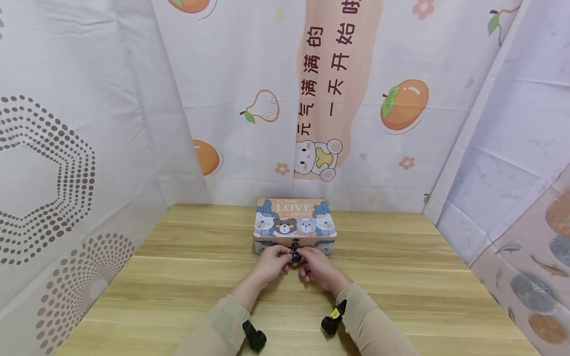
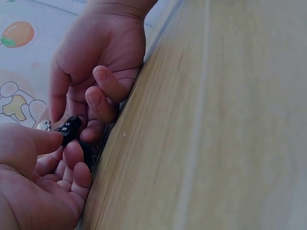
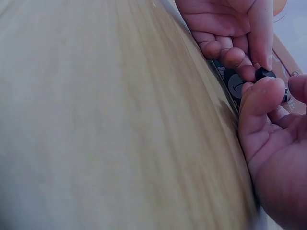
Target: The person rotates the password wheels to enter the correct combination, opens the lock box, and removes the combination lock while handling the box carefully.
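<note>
A small black combination padlock (image 1: 296, 256) hangs at the front latch (image 1: 295, 243) of a tin box (image 1: 291, 208) printed with bears and "LOVE". My left hand (image 1: 272, 262) pinches the padlock between thumb and index finger; in the left wrist view, number dials show on the padlock (image 2: 71, 127). From the other side my right hand (image 1: 321, 267) curls its thumb and index finger about the padlock. The right wrist view has the right hand (image 3: 283, 158) covering part of the padlock (image 3: 264, 74), its thumb slightly spread. The box's lid is down.
The box stands near the back edge of a wooden table (image 1: 178, 296). Printed white curtains (image 1: 249, 163) hang behind it and at both sides. Black wrist cameras (image 1: 255, 337) are strapped over both beige sleeves.
</note>
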`<action>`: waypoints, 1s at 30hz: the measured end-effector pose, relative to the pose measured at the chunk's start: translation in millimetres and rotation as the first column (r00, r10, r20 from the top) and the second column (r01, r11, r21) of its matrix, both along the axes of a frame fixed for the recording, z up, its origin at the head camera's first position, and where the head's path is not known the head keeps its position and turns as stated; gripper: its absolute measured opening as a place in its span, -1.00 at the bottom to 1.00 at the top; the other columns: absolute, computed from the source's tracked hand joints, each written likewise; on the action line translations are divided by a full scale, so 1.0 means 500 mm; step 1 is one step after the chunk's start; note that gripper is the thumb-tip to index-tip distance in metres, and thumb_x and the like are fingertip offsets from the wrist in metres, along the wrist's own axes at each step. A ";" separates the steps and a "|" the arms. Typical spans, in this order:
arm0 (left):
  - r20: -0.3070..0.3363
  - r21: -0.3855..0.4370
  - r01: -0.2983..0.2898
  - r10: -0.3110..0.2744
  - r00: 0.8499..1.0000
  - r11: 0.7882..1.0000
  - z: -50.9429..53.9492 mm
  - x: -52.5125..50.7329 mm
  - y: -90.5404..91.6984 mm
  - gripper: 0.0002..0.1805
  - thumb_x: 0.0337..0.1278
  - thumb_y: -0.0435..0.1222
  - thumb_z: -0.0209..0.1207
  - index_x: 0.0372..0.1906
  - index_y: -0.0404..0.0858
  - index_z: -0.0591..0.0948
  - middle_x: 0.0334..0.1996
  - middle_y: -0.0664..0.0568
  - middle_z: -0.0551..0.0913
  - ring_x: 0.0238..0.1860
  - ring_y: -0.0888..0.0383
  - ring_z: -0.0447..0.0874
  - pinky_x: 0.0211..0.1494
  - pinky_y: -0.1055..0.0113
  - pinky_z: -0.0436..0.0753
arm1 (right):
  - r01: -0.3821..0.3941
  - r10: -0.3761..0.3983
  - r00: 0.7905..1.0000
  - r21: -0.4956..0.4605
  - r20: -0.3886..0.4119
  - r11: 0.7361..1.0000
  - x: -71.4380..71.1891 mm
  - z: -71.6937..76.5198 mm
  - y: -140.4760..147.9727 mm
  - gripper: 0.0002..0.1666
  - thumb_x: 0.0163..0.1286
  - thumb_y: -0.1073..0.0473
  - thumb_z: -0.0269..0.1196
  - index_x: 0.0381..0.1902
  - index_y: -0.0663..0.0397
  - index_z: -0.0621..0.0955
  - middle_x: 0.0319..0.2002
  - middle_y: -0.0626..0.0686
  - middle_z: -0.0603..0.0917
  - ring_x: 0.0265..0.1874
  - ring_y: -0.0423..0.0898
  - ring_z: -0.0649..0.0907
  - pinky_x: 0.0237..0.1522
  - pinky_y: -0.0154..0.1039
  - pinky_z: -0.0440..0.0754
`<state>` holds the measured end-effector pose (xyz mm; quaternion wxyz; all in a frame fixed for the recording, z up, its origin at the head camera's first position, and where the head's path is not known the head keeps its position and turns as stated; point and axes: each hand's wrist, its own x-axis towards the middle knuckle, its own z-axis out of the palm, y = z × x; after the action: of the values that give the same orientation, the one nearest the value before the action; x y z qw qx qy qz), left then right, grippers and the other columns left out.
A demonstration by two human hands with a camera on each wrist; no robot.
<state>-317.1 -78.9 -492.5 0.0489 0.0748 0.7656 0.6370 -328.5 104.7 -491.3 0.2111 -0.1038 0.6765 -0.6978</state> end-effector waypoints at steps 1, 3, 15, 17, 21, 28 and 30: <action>0.001 0.000 0.000 0.000 1.000 1.000 0.001 0.000 0.000 -0.84 0.39 -0.41 0.15 -0.07 -0.44 0.62 -0.37 -0.12 0.66 -0.47 0.15 0.56 -0.47 0.38 0.53 | 0.002 -0.002 1.000 0.001 0.003 1.000 0.000 0.000 0.001 -0.56 0.62 0.02 -0.02 0.07 0.34 0.49 -0.24 0.13 0.60 -0.59 -0.17 0.50 -0.61 -0.37 0.49; 0.007 0.000 0.002 -0.002 1.000 1.000 0.002 0.001 0.000 -0.83 0.40 -0.41 0.15 -0.06 -0.44 0.62 -0.36 -0.12 0.66 -0.47 0.15 0.56 -0.47 0.39 0.53 | 0.008 -0.008 1.000 0.000 0.016 1.000 -0.001 0.000 0.002 -0.55 0.62 0.01 -0.02 0.07 0.33 0.49 -0.24 0.12 0.60 -0.59 -0.18 0.50 -0.60 -0.37 0.50; -0.001 -0.008 0.010 -0.010 1.000 1.000 0.003 -0.003 0.000 -0.83 0.38 -0.41 0.16 -0.07 -0.44 0.62 -0.36 -0.13 0.66 -0.47 0.14 0.57 -0.46 0.38 0.53 | -0.002 0.002 1.000 -0.003 0.018 1.000 -0.003 0.002 0.004 -0.56 0.62 0.04 -0.03 0.11 0.35 0.47 -0.24 0.12 0.60 -0.59 -0.18 0.50 -0.60 -0.37 0.48; 0.002 -0.005 0.014 -0.014 1.000 1.000 0.004 -0.003 0.000 -0.83 0.39 -0.41 0.15 -0.06 -0.44 0.62 -0.35 -0.13 0.66 -0.46 0.13 0.57 -0.46 0.38 0.53 | -0.005 0.005 1.000 -0.002 0.019 1.000 -0.003 0.004 0.005 -0.57 0.62 0.05 -0.03 0.11 0.34 0.48 -0.24 0.12 0.60 -0.58 -0.18 0.50 -0.60 -0.37 0.48; 0.009 0.002 0.018 -0.018 1.000 1.000 0.005 -0.003 -0.001 -0.84 0.39 -0.42 0.14 -0.07 -0.45 0.62 -0.33 -0.12 0.66 -0.45 0.13 0.58 -0.45 0.38 0.53 | -0.012 0.012 1.000 0.001 0.018 1.000 -0.002 0.005 0.006 -0.56 0.61 0.04 -0.02 0.12 0.33 0.49 -0.22 0.13 0.61 -0.57 -0.18 0.51 -0.59 -0.37 0.49; 0.023 0.002 0.022 -0.022 1.000 1.000 0.004 0.000 -0.003 -0.84 0.42 -0.41 0.13 -0.07 -0.44 0.63 -0.33 -0.11 0.65 -0.44 0.14 0.57 -0.43 0.37 0.54 | -0.025 0.025 0.999 0.018 0.022 1.000 -0.004 0.004 0.003 -0.62 0.57 0.07 0.06 0.03 0.32 0.51 -0.23 0.12 0.61 -0.58 -0.19 0.51 -0.60 -0.38 0.49; 0.023 0.004 0.022 -0.022 0.999 1.000 0.003 0.000 -0.003 -0.83 0.42 -0.41 0.13 -0.06 -0.44 0.62 -0.32 -0.11 0.65 -0.44 0.14 0.57 -0.43 0.37 0.54 | -0.031 0.030 0.999 0.023 0.026 0.999 -0.004 0.005 0.003 -0.65 0.56 0.10 0.10 0.01 0.33 0.51 -0.24 0.12 0.61 -0.58 -0.19 0.50 -0.61 -0.38 0.49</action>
<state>-317.0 -80.3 -490.9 0.0647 0.0760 0.7631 0.6385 -330.5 106.2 -489.0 0.2316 -0.1027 0.6802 -0.6878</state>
